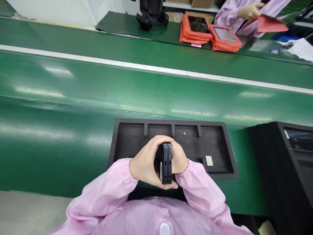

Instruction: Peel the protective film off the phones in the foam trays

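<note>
Two dark smartphones point(167, 163) stand face to back against each other, their port edges turned up toward me. My left hand point(148, 163) wraps round them from the left, thumb near the front edge and fingers over the far edge. From the right, my right hand point(179, 159) closes on the same pair; part of its fingers is hidden behind the phones. A white label shows on the left phone's side. Under and behind the hands lies a black foam tray point(171, 121) with shallow compartments, holding a small pale rectangle point(209, 160).
At the right stands a stack of black trays point(264, 156) with a dark glossy device in the top one. Beyond the green bench point(73, 130), stacks of orange pouches point(195, 30) lie near a black stand point(153, 16). A co-worker's gloved hand point(249, 11) holds another pouch.
</note>
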`<state>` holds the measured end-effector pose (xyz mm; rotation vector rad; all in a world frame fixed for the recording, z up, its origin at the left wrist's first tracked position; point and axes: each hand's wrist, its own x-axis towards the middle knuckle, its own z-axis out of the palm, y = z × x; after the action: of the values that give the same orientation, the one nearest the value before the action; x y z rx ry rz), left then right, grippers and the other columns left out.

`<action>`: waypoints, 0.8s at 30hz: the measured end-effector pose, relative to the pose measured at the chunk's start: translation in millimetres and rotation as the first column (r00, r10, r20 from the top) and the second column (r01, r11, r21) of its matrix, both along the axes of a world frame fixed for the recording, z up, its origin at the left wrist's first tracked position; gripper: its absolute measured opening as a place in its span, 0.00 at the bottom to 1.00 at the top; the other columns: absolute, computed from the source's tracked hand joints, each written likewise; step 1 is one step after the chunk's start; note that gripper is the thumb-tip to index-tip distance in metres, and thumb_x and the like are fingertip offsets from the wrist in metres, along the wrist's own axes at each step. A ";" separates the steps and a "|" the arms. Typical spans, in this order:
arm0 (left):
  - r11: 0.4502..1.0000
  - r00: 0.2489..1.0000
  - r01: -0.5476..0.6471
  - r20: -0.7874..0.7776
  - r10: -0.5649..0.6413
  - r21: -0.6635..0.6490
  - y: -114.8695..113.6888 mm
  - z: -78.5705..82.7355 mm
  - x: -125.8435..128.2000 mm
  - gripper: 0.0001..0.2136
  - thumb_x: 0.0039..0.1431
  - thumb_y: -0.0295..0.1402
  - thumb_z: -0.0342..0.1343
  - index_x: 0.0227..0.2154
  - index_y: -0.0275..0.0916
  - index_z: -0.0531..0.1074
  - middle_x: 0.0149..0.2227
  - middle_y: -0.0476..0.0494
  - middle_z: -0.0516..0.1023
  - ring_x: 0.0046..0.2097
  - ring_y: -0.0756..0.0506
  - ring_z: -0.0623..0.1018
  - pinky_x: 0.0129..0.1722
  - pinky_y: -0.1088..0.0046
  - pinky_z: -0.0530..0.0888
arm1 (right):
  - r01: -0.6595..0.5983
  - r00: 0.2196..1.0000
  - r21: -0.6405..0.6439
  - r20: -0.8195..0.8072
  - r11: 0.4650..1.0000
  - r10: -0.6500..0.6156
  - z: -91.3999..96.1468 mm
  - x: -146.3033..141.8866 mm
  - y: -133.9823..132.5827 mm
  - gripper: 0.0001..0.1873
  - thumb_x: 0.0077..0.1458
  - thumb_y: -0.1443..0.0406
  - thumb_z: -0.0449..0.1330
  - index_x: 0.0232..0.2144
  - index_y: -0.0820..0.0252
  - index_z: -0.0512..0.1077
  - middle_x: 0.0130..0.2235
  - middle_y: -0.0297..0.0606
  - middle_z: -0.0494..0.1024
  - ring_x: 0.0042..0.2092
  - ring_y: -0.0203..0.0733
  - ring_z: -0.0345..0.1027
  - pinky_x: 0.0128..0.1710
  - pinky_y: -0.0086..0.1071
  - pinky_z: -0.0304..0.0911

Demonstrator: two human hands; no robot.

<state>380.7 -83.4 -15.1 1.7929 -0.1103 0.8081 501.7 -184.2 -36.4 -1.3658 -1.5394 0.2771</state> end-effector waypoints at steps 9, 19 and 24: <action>0.999 0.999 -0.007 0.036 0.006 0.045 -2.3 4.2 -0.1 0.42 0.35 0.49 0.71 0.53 0.42 0.60 0.46 0.39 0.71 0.46 0.38 0.75 0.48 0.54 0.74 | -0.021 0.999 0.046 -0.025 0.999 0.022 -4.1 -2.8 -1.1 0.36 0.43 0.52 0.71 0.50 0.58 0.63 0.47 0.46 0.76 0.46 0.53 0.75 0.45 0.45 0.74; 0.998 0.998 0.019 0.060 -0.023 0.061 -5.4 6.8 -0.5 0.40 0.34 0.42 0.68 0.53 0.43 0.58 0.46 0.40 0.71 0.47 0.36 0.76 0.48 0.53 0.74 | 0.004 0.999 0.081 0.049 0.997 -0.008 -0.1 -2.8 -1.8 0.36 0.43 0.47 0.69 0.48 0.59 0.65 0.43 0.45 0.77 0.44 0.54 0.75 0.44 0.45 0.74; 0.998 0.998 0.015 0.057 -0.018 0.056 -5.1 5.6 -0.1 0.41 0.34 0.42 0.68 0.53 0.43 0.58 0.46 0.40 0.71 0.47 0.36 0.76 0.48 0.51 0.73 | -0.007 0.999 0.082 0.048 0.997 0.003 -2.3 -1.9 -1.6 0.38 0.43 0.46 0.69 0.49 0.60 0.65 0.44 0.46 0.77 0.45 0.54 0.75 0.44 0.45 0.74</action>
<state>380.6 -88.5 -9.5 1.8191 -0.1867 0.8524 499.8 -185.8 -38.7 -1.3130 -1.5766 0.1832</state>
